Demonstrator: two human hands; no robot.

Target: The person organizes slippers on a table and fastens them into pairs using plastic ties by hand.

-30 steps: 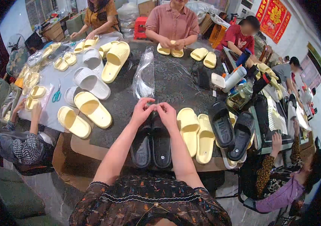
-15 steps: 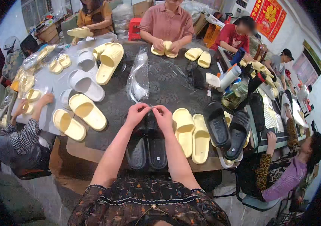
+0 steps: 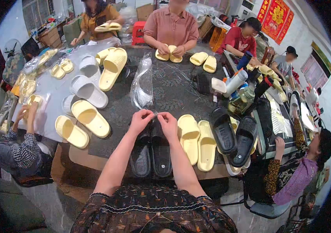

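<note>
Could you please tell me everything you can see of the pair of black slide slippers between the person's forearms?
The pair of matte black, open-backed slide slippers looks moulded from foam or rubber. They rest soles down, side by side, on the dark patterned table, toes pointing away from the person, heels near the edge. A small pale round spot marks the right one's heel. The bare left hand and bare right hand partly hide the straps; contact is unclear.

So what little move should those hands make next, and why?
Perhaps a gentle pull apart: the left hand and right hand are pinched close together near the strap end of the black slippers, though anything held there is too small to make out.
</note>
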